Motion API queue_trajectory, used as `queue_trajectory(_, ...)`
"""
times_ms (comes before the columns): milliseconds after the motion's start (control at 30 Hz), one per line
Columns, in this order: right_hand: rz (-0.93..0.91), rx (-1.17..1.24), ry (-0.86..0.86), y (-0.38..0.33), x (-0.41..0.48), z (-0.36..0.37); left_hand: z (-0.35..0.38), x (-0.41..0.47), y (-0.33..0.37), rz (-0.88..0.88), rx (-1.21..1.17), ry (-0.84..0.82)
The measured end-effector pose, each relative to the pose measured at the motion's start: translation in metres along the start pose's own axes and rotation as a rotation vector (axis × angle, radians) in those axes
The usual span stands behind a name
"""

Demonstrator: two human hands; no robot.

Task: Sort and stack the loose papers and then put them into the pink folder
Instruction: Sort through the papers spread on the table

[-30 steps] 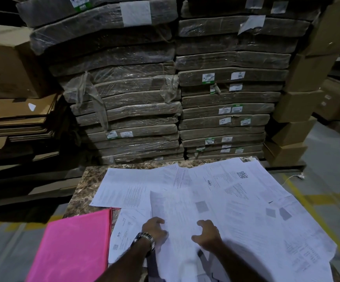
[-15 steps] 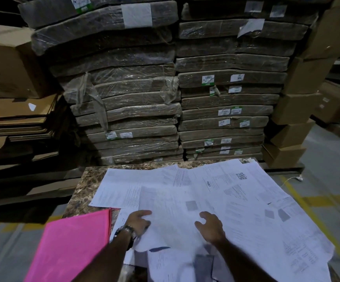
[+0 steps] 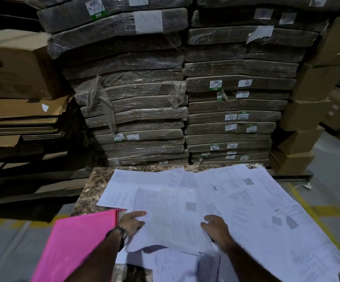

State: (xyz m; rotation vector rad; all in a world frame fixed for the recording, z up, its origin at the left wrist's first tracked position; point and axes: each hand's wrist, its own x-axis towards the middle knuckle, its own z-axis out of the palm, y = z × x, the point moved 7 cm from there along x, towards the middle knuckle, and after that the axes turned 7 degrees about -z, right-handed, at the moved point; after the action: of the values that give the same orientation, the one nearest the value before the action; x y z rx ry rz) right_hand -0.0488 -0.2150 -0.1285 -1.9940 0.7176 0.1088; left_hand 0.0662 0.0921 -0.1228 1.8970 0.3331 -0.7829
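Fingers (image 3: 140, 213) of left hand (image 3: 131, 222) and right hand (image 3: 216, 228) were clenched on opposite edges of one white printed sheet (image 3: 175, 220) above loose white papers (image 3: 252, 202). The flat pink folder (image 3: 79, 245) was laid closed, left, on the marbled table (image 3: 90, 190).

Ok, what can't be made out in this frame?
Head view:
- Print on the papers: too small and blurred to read.
- The pink folder: near end cut off by the bottom edge; contents hidden by its cover.
- Whether the left hand and right hand pinch or just press the top sheet: palms hide the contact.
- The table: mostly covered by papers.
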Motion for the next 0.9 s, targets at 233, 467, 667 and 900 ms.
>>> queue_trajectory(233, 0.048, 0.116, 0.037, 0.016, -0.005, 0.003, 0.005, -0.003, -0.002, 0.011, 0.083, -0.009)
queue_trajectory(467, -0.026, 0.142, -0.045, 0.009, -0.007, 0.012, 0.013, -0.017, 0.000, 0.025, 0.093, 0.026)
queue_trajectory(667, -0.080, 0.188, -0.143, -0.005, -0.013, 0.025, 0.018, -0.014, -0.003, 0.018, -0.009, -0.020)
queue_trajectory(900, -0.102, 0.231, -0.206, -0.014, -0.012, 0.045, 0.020, -0.017, -0.006, -0.004, -0.040, -0.042)
